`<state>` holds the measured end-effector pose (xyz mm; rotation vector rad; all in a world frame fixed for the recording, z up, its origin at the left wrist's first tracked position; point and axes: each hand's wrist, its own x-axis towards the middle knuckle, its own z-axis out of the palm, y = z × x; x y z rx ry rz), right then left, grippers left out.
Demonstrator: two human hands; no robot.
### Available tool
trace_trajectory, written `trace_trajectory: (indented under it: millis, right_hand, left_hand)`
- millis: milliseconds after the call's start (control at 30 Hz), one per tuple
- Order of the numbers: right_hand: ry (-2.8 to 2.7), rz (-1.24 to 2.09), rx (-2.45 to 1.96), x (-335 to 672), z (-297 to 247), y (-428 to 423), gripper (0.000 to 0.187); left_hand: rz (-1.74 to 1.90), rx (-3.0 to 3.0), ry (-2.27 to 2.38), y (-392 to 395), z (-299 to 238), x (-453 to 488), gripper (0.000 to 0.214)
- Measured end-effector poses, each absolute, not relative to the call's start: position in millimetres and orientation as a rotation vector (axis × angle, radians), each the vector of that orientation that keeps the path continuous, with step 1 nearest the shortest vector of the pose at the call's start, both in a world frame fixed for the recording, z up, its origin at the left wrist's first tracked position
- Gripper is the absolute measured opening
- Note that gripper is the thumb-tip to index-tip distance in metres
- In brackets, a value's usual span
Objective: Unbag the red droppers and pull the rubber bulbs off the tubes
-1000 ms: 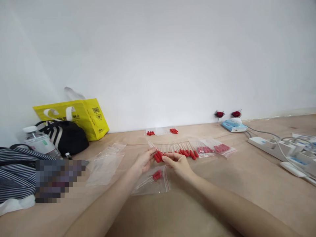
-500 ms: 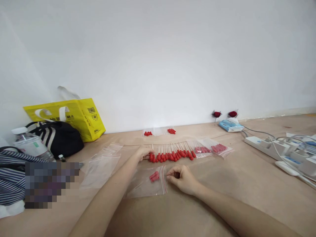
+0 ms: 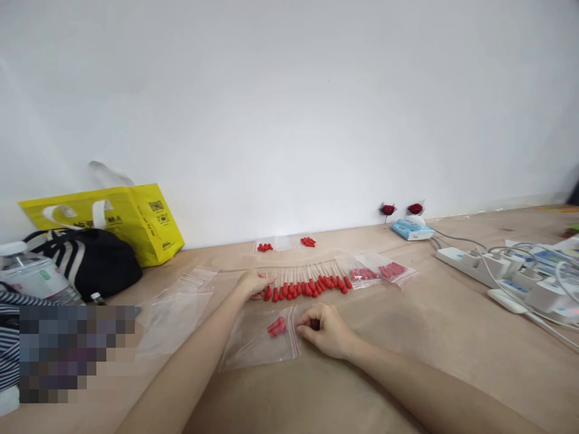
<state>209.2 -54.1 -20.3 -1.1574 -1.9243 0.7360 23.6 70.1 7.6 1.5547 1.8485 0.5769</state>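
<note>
A row of thin clear droppers with red bulbs (image 3: 307,284) lies across the tan table. My left hand (image 3: 253,282) rests at the row's left end, fingers curled on the leftmost red bulbs. In front of the row lies a small clear zip bag (image 3: 260,343) holding a few red-bulbed droppers (image 3: 276,327). My right hand (image 3: 323,328) is curled, pinching the bag's red-striped opening edge at its right side. Further right in the row, filled zip bags (image 3: 384,271) hold more red-bulbed droppers.
Empty clear zip bags (image 3: 176,307) lie at the left. Behind them stand a yellow bag (image 3: 136,220), a black striped bag (image 3: 85,259) and a water bottle (image 3: 27,271). Small red pieces (image 3: 307,242) sit near the wall. Power strips and cables (image 3: 511,274) crowd the right.
Both hands held a bundle of droppers above the bag; the bundle now lies in the row. My right hand dropped to the bag's opening edge; my left stayed at the row's end.
</note>
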Motion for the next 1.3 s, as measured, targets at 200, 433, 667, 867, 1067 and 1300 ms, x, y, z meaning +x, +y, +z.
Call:
trace_trajectory:
  millis: [200, 433, 667, 867, 1067, 1300]
  right_hand:
    - [-1.928, 0.732, -1.133, 207, -18, -53, 0.013]
    - [-2.001, 0.657, -1.114, 203, -16, -47, 0.016]
    - [-2.040, 0.622, -1.103, 198, -12, -43, 0.016]
    - [-1.952, 0.673, -1.063, 195, -14, -40, 0.016]
    - [-2.022, 0.668, -0.981, 195, -16, -40, 0.007]
    - [-2.159, 0.585, -1.086, 201, -15, -44, 0.014]
  left_hand:
    - [0.566, 1.368, 1.764, 53, 15, 19, 0.028]
    - [0.621, 1.314, 1.698, 41, 19, 25, 0.021]
    - [0.638, 1.430, 1.822, 45, 14, 25, 0.025]
    - [0.628, 1.582, 1.862, 49, 12, 20, 0.025]
    - [0.819, 1.923, 1.818, 3, 22, 4, 0.019]
    - [0.535, 2.429, 1.363, -70, -2, -13, 0.043]
